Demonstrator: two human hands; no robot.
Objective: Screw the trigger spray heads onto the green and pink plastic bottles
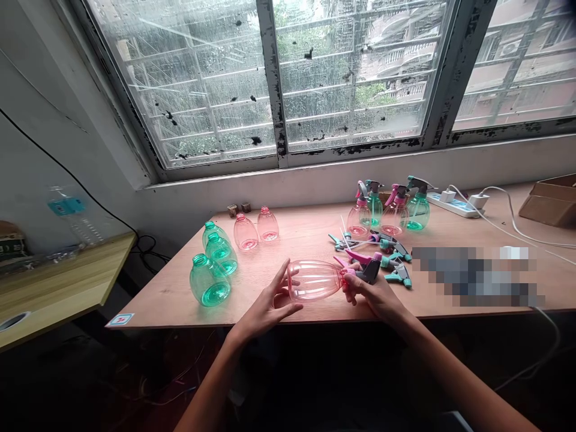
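Note:
A clear pink spray bottle [315, 280] lies sideways in the air over the table's front edge, its base to the left. My left hand [272, 300] is curved around the base, with thumb below and fingers behind. My right hand [375, 294] grips the neck, where a pink and dark grey trigger spray head [366, 267] sits on the bottle. Just behind that hand lie several loose spray heads [398, 273] in teal, grey and pink. Whether the collar is fully seated cannot be seen under my fingers.
Left on the wooden table [171, 300] stand three headless green bottles [210, 282] and two pink ones [246, 233]. Several bottles with spray heads [395, 213] stand at the back. A power strip [456, 204], white cables and a cardboard box [551, 201] are at right.

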